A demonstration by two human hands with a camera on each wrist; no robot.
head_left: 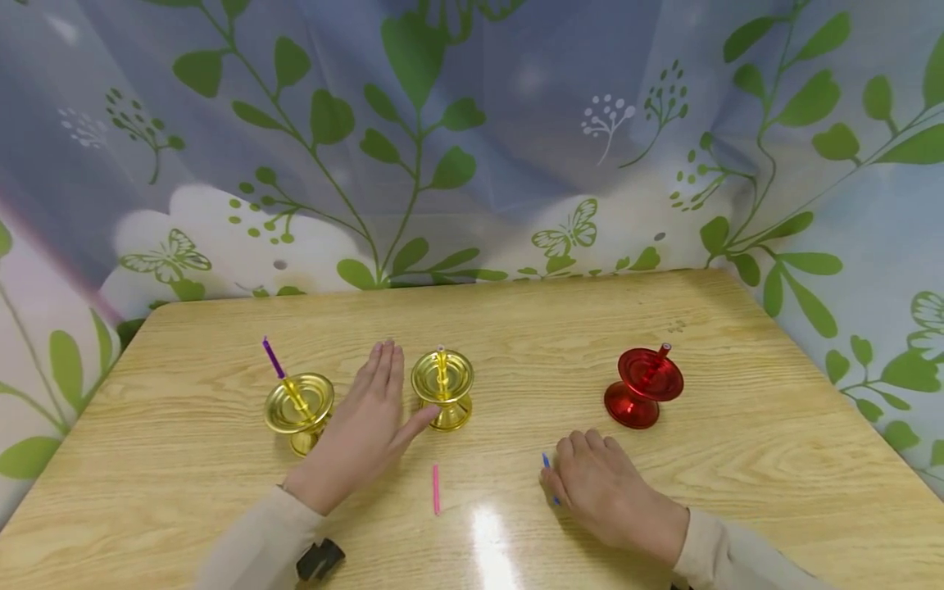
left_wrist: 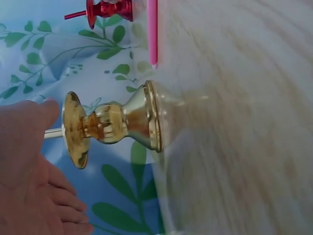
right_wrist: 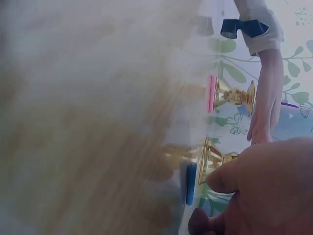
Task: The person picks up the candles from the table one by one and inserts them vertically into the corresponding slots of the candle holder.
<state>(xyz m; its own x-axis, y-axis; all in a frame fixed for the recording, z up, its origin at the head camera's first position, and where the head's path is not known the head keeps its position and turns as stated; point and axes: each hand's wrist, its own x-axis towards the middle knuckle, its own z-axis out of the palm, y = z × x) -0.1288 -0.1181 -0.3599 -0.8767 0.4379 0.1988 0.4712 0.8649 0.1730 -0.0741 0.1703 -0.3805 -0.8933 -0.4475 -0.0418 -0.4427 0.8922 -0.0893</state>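
My left hand (head_left: pixel 369 422) is held with its fingers straight between two gold candle holders and grips nothing. The left holder (head_left: pixel 298 403) carries a purple candle (head_left: pixel 274 358), leaning slightly. Beside my left thumb stands the other gold holder (head_left: pixel 442 378), with no candle in its cup. A pink candle (head_left: pixel 436 489) lies on the table between my hands. My right hand (head_left: pixel 605 487) is low over the table, thumb and fingers bent but apart. Right at its fingertips a blue candle (right_wrist: pixel 191 183) lies on the tabletop, partly hidden by the hand in the head view.
To the right, behind my right hand, stands a red candle holder (head_left: pixel 640 385) with its cup bare. A patterned cloth (head_left: pixel 516 147) with green leaves hangs along the back edge of the wooden table (head_left: pixel 531 319). A black strap piece (head_left: pixel 320 560) sits by my left sleeve.
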